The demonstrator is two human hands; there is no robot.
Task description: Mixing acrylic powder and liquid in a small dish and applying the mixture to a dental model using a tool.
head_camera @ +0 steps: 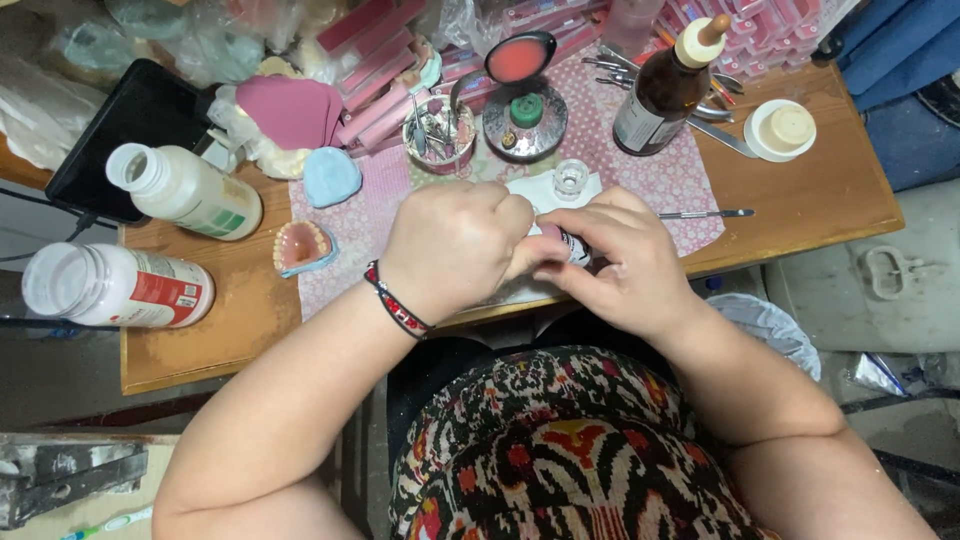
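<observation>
Both hands met over the desk (800,215) edge: our left hand (455,245) curled shut over one end of a small vial (572,245), our right hand (620,262) pinching its body. We judged the cap was being twisted; next called for steady grip.

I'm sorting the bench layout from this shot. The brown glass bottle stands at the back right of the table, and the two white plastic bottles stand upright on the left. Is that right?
Not quite. The two white plastic bottles are not upright: the head view shows both lying on their sides on the left of the wooden table. The brown glass bottle does stand at the back right.
</observation>
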